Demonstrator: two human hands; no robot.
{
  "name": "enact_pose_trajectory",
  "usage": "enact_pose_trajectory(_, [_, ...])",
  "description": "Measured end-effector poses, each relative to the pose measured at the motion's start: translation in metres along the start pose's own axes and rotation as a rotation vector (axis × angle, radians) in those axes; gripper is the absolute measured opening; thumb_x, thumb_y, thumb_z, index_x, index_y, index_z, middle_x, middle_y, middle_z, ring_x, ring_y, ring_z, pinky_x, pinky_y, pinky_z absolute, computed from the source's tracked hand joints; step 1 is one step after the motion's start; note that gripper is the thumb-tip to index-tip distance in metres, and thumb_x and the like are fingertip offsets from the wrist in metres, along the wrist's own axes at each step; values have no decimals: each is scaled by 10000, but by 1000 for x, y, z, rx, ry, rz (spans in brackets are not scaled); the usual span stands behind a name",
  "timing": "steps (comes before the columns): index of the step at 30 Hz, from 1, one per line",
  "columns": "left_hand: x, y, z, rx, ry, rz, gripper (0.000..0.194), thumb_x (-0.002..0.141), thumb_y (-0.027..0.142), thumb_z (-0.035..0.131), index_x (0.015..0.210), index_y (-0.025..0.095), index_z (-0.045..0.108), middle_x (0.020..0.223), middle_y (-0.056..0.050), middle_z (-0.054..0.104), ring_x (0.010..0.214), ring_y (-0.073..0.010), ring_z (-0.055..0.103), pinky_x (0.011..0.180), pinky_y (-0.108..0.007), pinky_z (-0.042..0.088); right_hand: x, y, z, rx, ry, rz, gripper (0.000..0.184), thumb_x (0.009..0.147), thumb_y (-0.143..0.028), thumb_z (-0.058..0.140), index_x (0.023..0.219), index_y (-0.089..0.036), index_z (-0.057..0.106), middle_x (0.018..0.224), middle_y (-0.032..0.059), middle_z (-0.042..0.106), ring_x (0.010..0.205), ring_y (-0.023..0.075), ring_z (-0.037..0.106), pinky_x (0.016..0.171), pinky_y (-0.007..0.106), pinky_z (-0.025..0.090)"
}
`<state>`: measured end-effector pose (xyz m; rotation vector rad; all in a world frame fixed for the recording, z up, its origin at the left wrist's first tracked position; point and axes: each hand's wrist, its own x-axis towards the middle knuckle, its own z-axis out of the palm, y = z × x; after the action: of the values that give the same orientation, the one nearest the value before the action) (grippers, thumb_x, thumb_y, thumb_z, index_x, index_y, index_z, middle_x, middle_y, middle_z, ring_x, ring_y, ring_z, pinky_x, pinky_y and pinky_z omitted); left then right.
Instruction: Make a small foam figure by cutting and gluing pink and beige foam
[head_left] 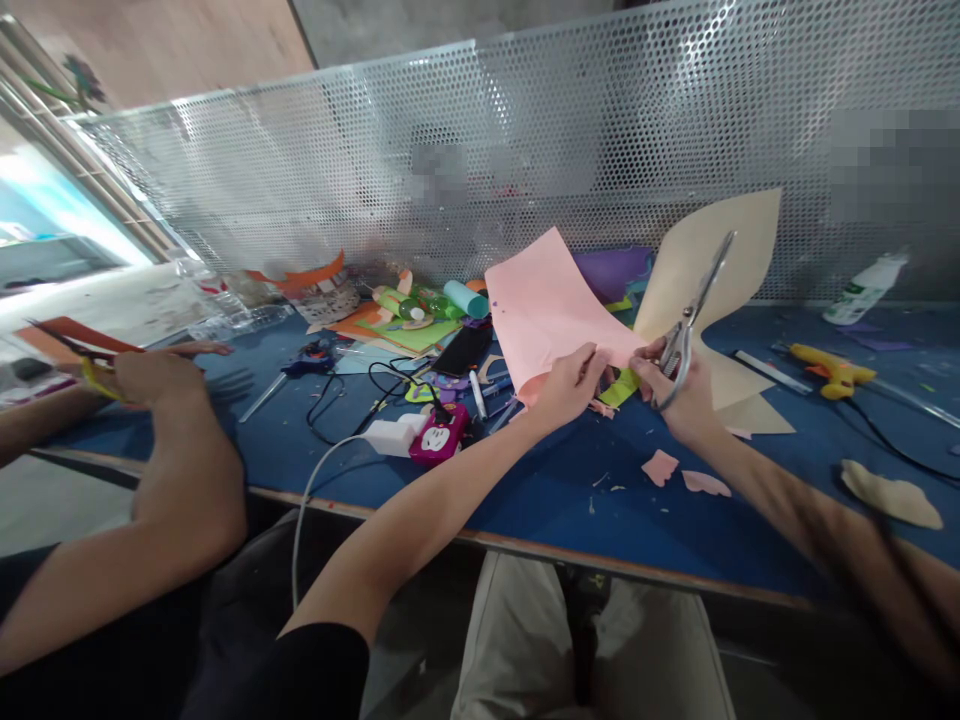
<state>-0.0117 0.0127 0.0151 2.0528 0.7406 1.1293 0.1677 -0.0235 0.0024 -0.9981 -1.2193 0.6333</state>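
A large pink foam or paper sheet (551,300) stands tilted up over the blue table, its lower edge curled. My left hand (574,385) pinches that sheet near its bottom right corner. In my right hand (679,385) is a pair of metal scissors (686,335), blades pointing up and away; its fingertips also touch the pink sheet's edge. Behind the right hand a cream sheet (709,250) curves upward. Two small pink cut pieces (660,467) lie on the table below the hands.
A yellow glue gun (832,370), a white bottle (866,290) and a cream cutout (890,493) are on the right. A magenta power adapter (439,437) with cables sits left of my forearm. At far left, another person's hand (157,378) holds yellow-handled scissors. A perforated metal screen (480,150) lines the back.
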Motion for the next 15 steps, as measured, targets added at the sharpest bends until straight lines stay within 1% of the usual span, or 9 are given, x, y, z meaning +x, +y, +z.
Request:
enact_pose_trajectory(3, [-2,2,0,74,-20,32,398,1079,452,313,842,207,518,769,-31,698,610,-123,620,639,-283,518,-3,-3,2,-11,-1,1,250,818,-336,773,910,-252,555,784,-27,687,397,71,497,362,233,409])
enact_pose_trajectory(8, [-2,-1,0,134,10,48,367,1083,423,297,855,223,504,783,-34,711,657,-145,644,661,-297,520,-7,-7,4,2,-46,-3,273,804,-318,789,921,-255,551,738,-38,662,411,84,508,380,245,437])
enact_pose_trajectory(12, [-1,-1,0,181,18,74,356,1085,402,301,862,217,509,745,-19,694,631,-134,622,663,-285,508,-8,-6,5,0,-18,-32,292,783,-306,801,933,-258,555,815,-29,687,440,84,532,397,241,462])
enact_pose_trajectory(15, [-2,-1,-1,190,27,103,369,1087,386,301,847,208,518,732,-14,688,621,-121,608,662,-273,498,-8,-5,4,1,6,-54,293,782,-308,797,935,-259,551,863,-18,713,450,86,541,395,235,456])
